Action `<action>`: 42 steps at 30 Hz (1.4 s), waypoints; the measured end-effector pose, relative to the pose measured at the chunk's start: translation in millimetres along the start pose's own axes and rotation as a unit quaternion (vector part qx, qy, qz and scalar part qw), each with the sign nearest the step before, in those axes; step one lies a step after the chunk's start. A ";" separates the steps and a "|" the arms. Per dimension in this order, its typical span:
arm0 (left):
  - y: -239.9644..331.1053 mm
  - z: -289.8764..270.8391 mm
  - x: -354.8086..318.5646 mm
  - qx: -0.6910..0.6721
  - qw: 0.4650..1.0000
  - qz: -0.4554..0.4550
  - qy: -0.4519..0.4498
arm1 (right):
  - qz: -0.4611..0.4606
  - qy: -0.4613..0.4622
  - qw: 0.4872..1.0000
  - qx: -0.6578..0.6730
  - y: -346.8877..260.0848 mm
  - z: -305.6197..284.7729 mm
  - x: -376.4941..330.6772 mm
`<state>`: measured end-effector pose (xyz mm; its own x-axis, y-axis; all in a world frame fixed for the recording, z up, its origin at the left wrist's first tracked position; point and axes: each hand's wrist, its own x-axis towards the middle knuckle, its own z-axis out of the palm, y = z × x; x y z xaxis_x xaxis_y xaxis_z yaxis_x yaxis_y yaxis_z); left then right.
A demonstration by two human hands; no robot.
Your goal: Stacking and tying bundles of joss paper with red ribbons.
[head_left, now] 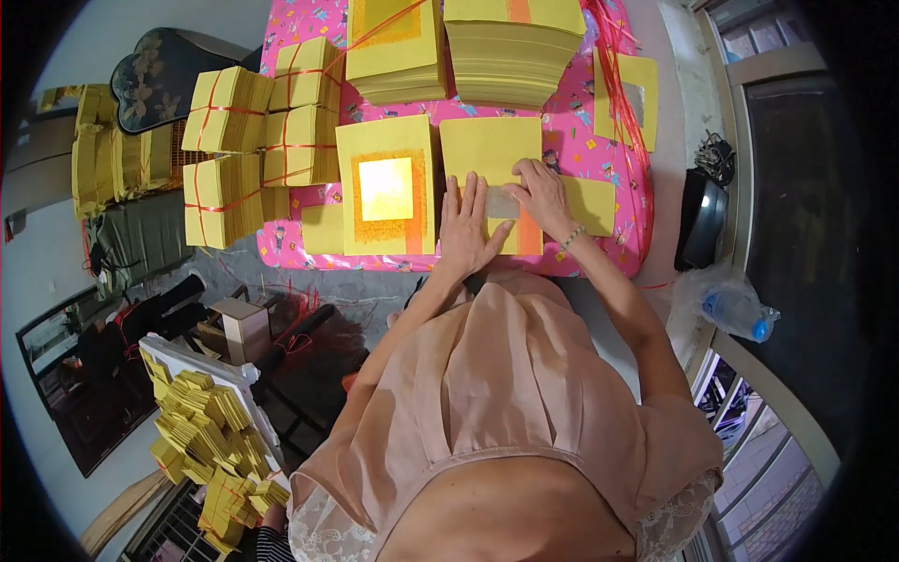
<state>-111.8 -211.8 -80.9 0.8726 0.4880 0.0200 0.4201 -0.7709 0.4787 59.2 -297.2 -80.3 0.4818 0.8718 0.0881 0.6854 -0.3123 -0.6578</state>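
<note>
A yellow paper sheet with a silver patch and an orange stripe lies before me on a pink patterned tabletop. My left hand rests flat on its left part, fingers stretched, holding nothing. Over the right side of the patch, my right hand has its fingers bent and closed at the paper; the fingertips are partly hidden. Just left is another yellow sheet or stack with a shiny gold square framed in orange. More yellow paper sticks out beneath my right wrist.
Tall paper stacks stand at the table's far side. Bundles tied with red ribbon sit at the left. Red ribbons hang along the right edge. Loose folded paper heaps on a white surface lower left. A plastic bag lies at right.
</note>
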 end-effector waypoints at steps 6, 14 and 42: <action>10.3 -8.3 0.2 -0.032 0.999 -0.010 0.020 | -0.126 0.004 0.981 -0.149 2.0 -15.0 1.5; 22.3 -5.2 -2.2 -0.416 0.885 -0.187 0.091 | -0.273 0.080 0.938 -0.201 21.3 -8.5 7.4; 8.8 -21.2 -0.5 -0.470 0.872 -0.131 0.031 | 0.346 0.198 0.863 0.309 147.2 -43.3 -140.4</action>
<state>-113.8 -210.1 -58.1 0.7502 0.6404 -0.1643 0.1876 0.0321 0.9817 116.1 -481.9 -157.1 0.8917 0.3217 -0.3185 -0.2055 -0.3392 -0.9180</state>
